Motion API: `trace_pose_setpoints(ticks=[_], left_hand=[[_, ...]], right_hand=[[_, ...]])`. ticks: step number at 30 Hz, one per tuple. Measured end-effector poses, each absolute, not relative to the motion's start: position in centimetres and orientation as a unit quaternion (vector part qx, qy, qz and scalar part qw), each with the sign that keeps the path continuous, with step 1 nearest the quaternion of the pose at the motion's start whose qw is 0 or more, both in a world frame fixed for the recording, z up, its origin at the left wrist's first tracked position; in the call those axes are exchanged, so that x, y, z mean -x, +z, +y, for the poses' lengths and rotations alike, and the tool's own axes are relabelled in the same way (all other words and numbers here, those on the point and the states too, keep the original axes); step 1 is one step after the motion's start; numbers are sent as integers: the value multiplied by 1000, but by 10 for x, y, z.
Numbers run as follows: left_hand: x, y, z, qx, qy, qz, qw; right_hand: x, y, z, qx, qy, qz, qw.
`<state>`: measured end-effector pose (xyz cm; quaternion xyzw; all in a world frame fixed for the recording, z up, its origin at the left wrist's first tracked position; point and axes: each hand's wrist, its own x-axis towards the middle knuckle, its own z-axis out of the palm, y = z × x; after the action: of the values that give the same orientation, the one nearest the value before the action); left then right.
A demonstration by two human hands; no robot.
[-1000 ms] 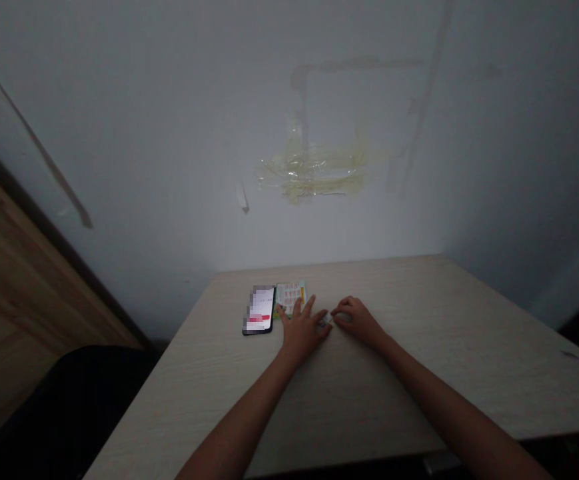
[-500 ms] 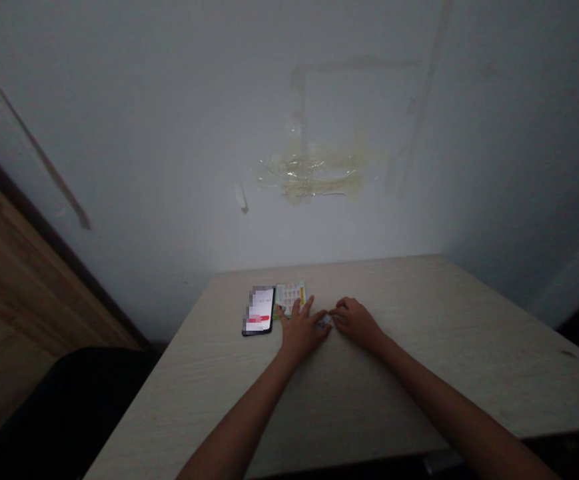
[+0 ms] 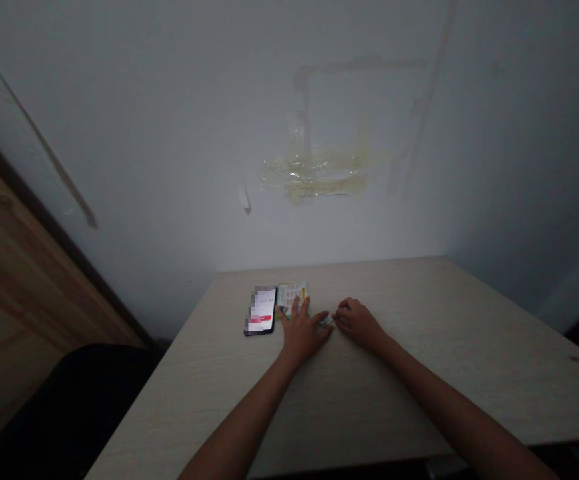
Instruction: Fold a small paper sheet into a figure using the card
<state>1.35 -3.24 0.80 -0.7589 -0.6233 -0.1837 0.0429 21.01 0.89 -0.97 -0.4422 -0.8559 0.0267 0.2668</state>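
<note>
My left hand (image 3: 301,335) rests on the table, its thumb and index finger holding a small pale piece (image 3: 328,321), possibly paper or a little packet; its kind is too small to make out. The other left fingers spread over the lower part of a printed card or booklet (image 3: 292,291) with green edges. My right hand (image 3: 360,325) is closed, with fingertips pinched at the right end of the same pale piece. Left of the booklet lies a phone (image 3: 264,310), its screen lit and partly blurred out.
The light wooden table (image 3: 419,293) meets a grey wall (image 3: 169,133) with peeling clear tape (image 3: 319,175) on it. At the left are a dark chair-like shape (image 3: 89,400) and a wooden panel (image 3: 14,267).
The whole view has shifted slightly. My hands stay in nearly the same place; a little more of the pale piece shows between them, and the right fingertips are slightly farther from the left ones.
</note>
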Motion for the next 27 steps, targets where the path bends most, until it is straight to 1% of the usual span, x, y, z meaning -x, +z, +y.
trace_pose_setpoints(ticks=[15,23,27], left_hand=[[-15,10,-35,757,-187,-623,67],[-15,13,-36,762,-181,-619,65],[-15,17,-38,766,-171,-616,62]], right_hand=[[-218,-7,5,432,35,-860,269],[-219,-9,1,414,-4,-858,305],[-218,-10,0,401,-3,-857,322]])
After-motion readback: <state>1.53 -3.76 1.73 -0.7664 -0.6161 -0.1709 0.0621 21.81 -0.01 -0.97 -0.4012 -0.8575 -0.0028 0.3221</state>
